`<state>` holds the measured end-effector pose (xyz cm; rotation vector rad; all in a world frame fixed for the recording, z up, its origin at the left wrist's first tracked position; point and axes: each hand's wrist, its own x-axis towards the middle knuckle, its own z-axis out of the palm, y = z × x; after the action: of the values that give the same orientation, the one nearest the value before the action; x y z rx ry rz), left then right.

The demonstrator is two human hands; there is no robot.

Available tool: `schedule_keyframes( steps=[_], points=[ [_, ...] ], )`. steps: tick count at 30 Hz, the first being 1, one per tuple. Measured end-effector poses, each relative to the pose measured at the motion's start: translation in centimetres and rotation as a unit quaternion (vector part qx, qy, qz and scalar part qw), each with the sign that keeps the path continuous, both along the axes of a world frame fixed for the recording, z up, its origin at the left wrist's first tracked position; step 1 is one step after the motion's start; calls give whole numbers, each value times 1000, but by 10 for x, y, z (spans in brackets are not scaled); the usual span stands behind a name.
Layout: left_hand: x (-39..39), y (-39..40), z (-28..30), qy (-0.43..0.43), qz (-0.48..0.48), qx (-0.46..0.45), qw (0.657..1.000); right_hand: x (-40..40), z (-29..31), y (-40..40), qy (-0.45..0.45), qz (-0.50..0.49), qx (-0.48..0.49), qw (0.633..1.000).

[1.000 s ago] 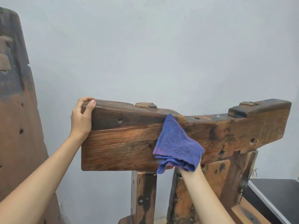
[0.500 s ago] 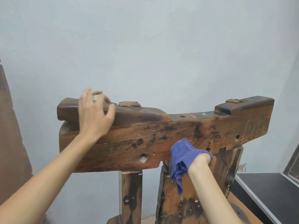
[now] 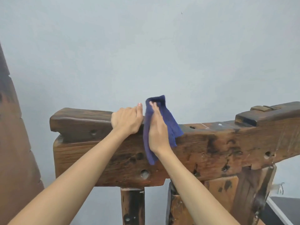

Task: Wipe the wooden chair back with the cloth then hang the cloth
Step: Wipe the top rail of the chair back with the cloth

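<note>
The wooden chair back (image 3: pixel 211 148) is a thick, dark, worn plank on upright posts, spanning the middle of the view. A blue cloth (image 3: pixel 172 125) lies draped over its top edge, one end hanging down the front face. My right hand (image 3: pixel 158 127) presses flat on the cloth against the wood, fingers pointing up. My left hand (image 3: pixel 126 120) rests curled over the top edge just left of the cloth, almost touching it.
A pale grey wall (image 3: pixel 146 46) stands close behind the chair. Another dark wooden piece (image 3: pixel 14 135) rises at the left edge. A black surface with a white rim (image 3: pixel 282 208) sits low at the right.
My right hand lifted the cloth from below the plank up onto its top edge. My left hand slid right along the top toward the cloth. The view shifted left.
</note>
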<state>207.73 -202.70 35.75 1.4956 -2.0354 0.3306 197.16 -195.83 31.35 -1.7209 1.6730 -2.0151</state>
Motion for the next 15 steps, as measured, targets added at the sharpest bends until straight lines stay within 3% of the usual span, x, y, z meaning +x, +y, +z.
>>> schedule_keyframes(
  steps=[5,9,15],
  points=[
    [5,-7,-3,-102,27,-26,994,0,-27,-22,266,-103,-39,958],
    [3,-4,-16,-82,25,-87,992,-40,-60,-30,380,-132,-127,907],
    [-3,7,-20,-65,65,-130,987,-113,-116,-30,457,-169,-180,855]
  ],
)
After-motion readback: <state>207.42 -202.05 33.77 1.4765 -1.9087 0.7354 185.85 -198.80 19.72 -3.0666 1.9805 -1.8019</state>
